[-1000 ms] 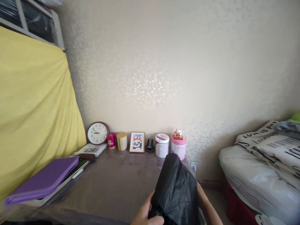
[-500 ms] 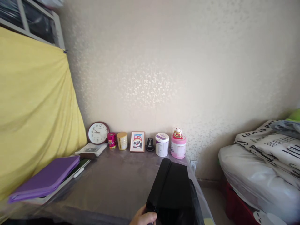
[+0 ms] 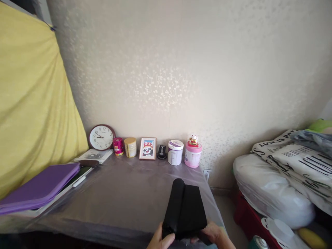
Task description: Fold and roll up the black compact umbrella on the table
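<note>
A black folded bundle, with a rounded roll along its left side and a flatter panel on its right, is held over the near right part of the table. My left hand grips its lower left corner, thumb on top. At the lower right corner, my right hand is closed on the bundle, its fingers partly hidden beneath. A dark flap or strap hangs by the right hand. What the bundle is made into I cannot make out.
Along the wall stand a clock, a pink tin, a yellow-lidded canister, a picture frame, a small black device and two tubs, one topped by a figurine. A purple folder lies left; bagged bedding is right.
My right hand has come into view and holds the bundle's lower right corner. The bundle has tilted, showing its left roll more clearly. The camera view has shifted slightly down and right.
</note>
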A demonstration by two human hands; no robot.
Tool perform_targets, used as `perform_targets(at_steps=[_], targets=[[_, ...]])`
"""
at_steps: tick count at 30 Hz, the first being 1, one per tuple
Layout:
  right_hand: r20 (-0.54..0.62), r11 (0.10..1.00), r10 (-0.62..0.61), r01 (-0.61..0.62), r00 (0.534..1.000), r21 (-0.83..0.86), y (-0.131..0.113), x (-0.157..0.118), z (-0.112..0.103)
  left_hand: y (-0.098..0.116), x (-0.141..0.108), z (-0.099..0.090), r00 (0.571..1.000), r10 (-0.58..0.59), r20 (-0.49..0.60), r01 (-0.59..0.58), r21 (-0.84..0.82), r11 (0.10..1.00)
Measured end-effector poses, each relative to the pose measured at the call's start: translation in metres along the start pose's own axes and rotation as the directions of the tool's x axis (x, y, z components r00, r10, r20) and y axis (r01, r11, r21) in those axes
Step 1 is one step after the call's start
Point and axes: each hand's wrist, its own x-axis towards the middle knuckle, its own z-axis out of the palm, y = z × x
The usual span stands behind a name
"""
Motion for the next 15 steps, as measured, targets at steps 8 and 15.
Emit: perform_targets(at_steps=[8,15], targets=[[-0.418,0.965,-0.216,0.126,0.882,-0.231,0.004,-0.002,-0.047,-0.005,0.005,0.013,0.999,0.053,0.006,-0.053,0.167,0.984],[-0.476,0.918,-0.269,0.074,0.837,-0.389,-0.016,0.002,-0.037,-0.010,0.005,0.016,0.995,0.101,0.007,-0.100,0.213,0.972]])
